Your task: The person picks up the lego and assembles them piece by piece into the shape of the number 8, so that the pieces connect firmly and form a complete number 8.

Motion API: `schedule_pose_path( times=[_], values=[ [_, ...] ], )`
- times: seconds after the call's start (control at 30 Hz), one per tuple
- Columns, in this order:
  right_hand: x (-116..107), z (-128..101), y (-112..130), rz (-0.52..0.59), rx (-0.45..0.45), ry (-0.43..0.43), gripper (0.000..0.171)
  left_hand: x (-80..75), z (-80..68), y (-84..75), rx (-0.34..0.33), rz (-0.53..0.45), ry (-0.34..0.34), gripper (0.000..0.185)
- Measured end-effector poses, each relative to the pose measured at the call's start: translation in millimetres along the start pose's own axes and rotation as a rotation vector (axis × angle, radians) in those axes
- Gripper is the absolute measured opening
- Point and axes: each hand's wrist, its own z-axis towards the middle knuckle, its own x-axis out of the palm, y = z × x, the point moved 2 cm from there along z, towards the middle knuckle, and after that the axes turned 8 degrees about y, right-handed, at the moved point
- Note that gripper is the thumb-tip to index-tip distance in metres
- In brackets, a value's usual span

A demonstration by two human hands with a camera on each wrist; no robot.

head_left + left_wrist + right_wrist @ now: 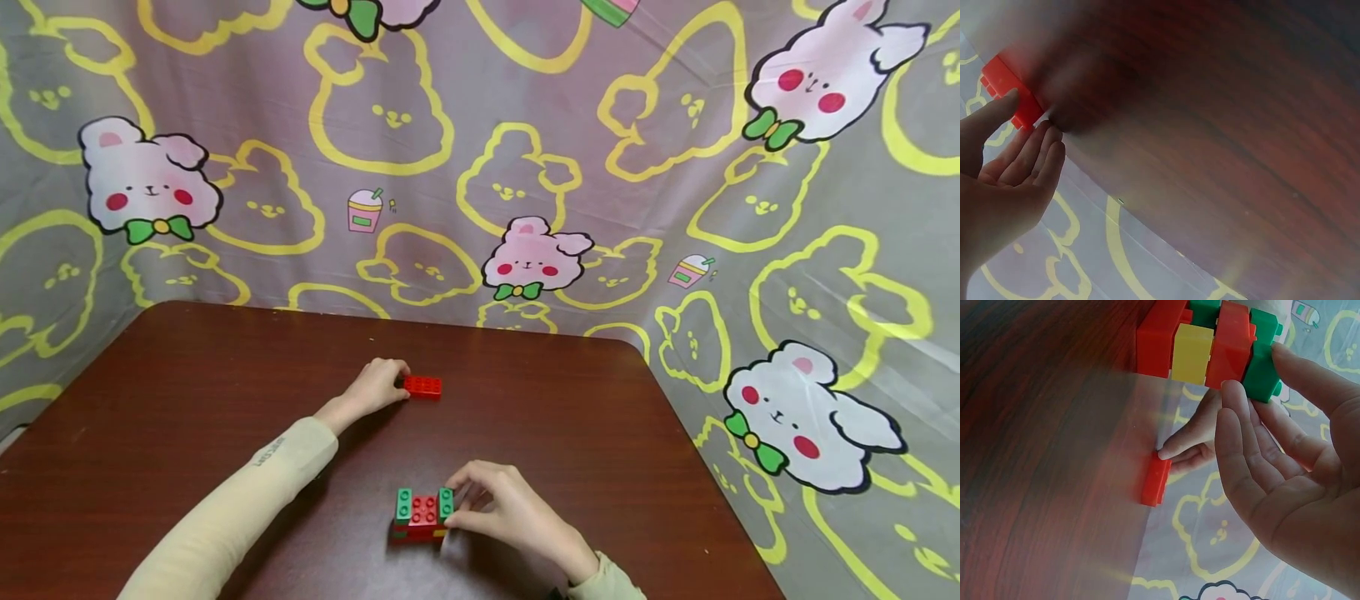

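Observation:
A red toy building brick [424, 387] with two rows of studs lies on the table toward the back. My left hand [375, 385] pinches its left end between thumb and fingers; the left wrist view shows the thumb [1007, 103] against its side. Nearer the front stands a small stack of bricks [423, 510], with green bricks at both top ends and red between them. Lower in the stack, a yellow brick [1192, 353] shows between red layers in the right wrist view. My right hand [502, 504] holds the stack's right end, thumb and fingertips at the green brick [1263, 372].
The dark brown wooden table [585, 417] spreads around both hands. Behind it and on the right hangs a grey cloth [420, 275] printed with yellow outlines and white cartoon rabbits. The cloth meets the table's far edge.

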Motion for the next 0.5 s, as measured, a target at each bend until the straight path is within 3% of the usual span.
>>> schedule_pose_path(
  times=[0.5],
  values=[
    [0.5,-0.7,-0.2,0.028,0.005,0.0,0.026,-1.2,-1.9,-0.7,-0.003,-0.002,-0.024,0.029]
  ],
)
